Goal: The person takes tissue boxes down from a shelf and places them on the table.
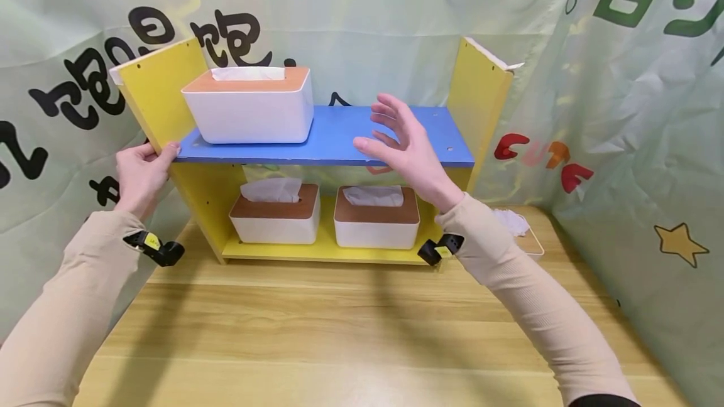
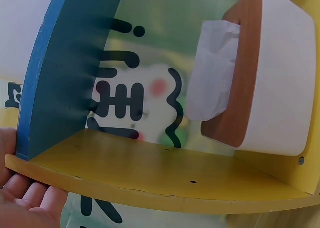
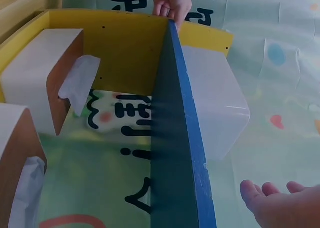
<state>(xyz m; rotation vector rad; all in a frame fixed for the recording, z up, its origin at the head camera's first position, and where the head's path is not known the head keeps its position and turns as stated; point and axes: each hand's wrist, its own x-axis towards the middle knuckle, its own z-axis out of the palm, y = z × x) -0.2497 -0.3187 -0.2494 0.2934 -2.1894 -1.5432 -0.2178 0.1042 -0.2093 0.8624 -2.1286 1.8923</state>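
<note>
My left hand (image 1: 140,173) grips the left side panel (image 1: 164,96) of a yellow and blue shelf, thumb at the front corner of its blue board (image 1: 373,134) and fingers wrapped round the outside. On that board's left part stands a white tissue box (image 1: 249,115) with a wood-coloured lid. Raised in front of the board's right part, my right hand (image 1: 408,152) holds nothing; its fingers are spread and slightly bent. Two similar tissue boxes, one left (image 1: 275,225) and one right (image 1: 376,231), sit on the yellow bottom board (image 1: 328,253), tissues sticking out of their lids.
The shelf stands on a wooden table (image 1: 317,325). Behind its right end lies another wood-lidded item (image 1: 528,242) with a tissue, partly hidden by my right sleeve. Printed cloth (image 1: 622,118) hangs around the table at the back and sides.
</note>
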